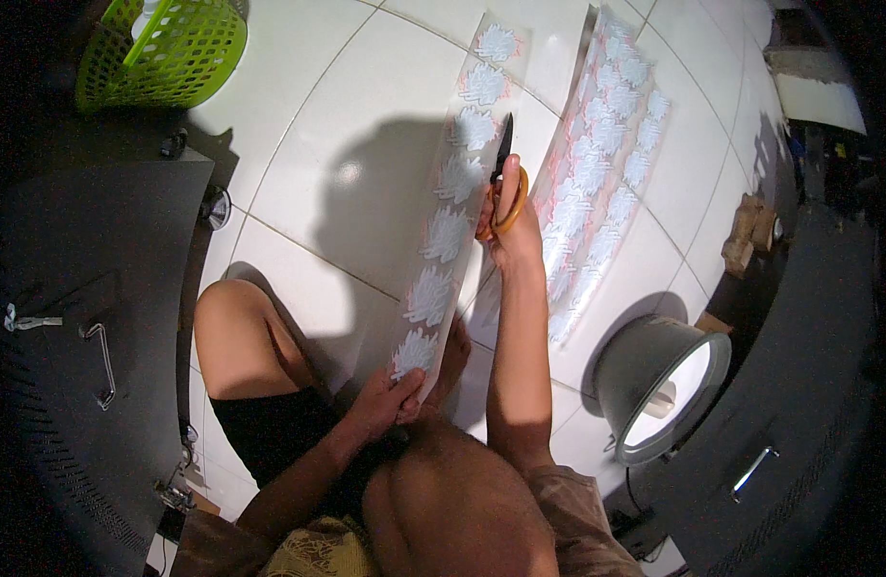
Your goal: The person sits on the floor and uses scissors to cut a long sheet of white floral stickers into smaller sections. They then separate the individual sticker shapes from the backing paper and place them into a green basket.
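A long clear plastic strip printed with a row of pale blue-white leafy shapes runs from my lap up toward the far edge. My left hand pinches its near end. My right hand grips a pair of scissors with orange handles and dark blades. The blades look closed and point away, beside the right edge of the strip. To the right, wider clear sheets with the same shapes and pinkish marks lie on the floor.
White floor tiles spread under everything. A green perforated basket stands at the far left. Dark cabinets with metal handles flank me on both sides. A lit grey lamp rests on the floor at right, with a brown wrapped object beyond it.
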The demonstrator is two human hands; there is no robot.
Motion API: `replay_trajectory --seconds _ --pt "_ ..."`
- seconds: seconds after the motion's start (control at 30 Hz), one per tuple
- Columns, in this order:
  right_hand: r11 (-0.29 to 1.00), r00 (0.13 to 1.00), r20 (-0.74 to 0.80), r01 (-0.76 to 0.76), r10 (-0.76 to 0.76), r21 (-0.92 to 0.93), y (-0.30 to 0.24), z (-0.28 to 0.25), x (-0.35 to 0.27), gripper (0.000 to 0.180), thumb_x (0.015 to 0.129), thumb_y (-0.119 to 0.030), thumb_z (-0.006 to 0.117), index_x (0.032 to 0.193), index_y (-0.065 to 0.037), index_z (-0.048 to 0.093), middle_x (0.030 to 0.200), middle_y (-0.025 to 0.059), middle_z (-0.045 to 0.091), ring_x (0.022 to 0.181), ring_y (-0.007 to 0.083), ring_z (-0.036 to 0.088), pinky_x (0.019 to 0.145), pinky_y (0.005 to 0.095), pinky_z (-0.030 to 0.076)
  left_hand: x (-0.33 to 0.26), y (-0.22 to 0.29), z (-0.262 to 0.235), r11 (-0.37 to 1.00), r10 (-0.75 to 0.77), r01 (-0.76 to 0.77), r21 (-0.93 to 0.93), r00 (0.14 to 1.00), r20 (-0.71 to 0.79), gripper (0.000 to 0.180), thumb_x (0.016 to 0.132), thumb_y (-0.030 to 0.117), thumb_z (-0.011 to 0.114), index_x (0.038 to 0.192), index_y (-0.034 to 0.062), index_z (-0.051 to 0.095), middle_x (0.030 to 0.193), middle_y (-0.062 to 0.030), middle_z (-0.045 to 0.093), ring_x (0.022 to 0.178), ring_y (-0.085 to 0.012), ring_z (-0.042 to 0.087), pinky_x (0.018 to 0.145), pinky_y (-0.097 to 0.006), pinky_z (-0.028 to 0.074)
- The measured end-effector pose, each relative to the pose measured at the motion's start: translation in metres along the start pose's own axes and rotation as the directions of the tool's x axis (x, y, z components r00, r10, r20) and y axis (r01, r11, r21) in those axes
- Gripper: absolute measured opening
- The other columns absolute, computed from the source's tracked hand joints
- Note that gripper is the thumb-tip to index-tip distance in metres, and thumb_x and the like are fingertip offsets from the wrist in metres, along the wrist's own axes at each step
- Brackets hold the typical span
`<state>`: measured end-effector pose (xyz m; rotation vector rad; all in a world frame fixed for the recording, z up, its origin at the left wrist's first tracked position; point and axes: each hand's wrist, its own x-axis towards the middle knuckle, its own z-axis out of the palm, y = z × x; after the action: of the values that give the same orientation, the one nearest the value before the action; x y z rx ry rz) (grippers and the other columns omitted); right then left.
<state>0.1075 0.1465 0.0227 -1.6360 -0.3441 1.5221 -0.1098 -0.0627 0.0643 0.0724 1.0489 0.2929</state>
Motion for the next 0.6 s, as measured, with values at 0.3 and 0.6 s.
replay_trajectory --seconds 0.3,0.6 --pt "1.000 1.000 0.009 0.027 -0.027 -0.011 -0.011 0.003 0.016 0.070 0.092 -0.075 0.051 0.069 -0.009 0.053 0.052 0.0002 0.043 0.040 0.0118 0.041 0.039 0.0255 0.034 -0.011 0.001 -0.004 1.000 0.005 -0.005 0.011 0.998 0.063 0.025 0.107 0.027 0.054 0.091 0.0081 0.050 0.062 0.0019 0.046 0.050 -0.0083 0.041 0.045 -0.025 0.033" --pt "0.998 1.000 -0.002 0.028 -0.028 -0.058 -0.021 0.002 0.034 0.072 0.087 -0.078 0.054 0.074 -0.008 0.054 0.055 0.0003 0.044 0.044 0.0127 0.043 0.043 0.0266 0.038 -0.021 -0.009 -0.017 0.992 0.014 -0.019 0.122 0.999 0.044 0.024 0.105 0.031 0.055 0.097 0.0091 0.054 0.063 -0.0002 0.052 0.048 -0.0124 0.047 0.044 -0.029 0.036"
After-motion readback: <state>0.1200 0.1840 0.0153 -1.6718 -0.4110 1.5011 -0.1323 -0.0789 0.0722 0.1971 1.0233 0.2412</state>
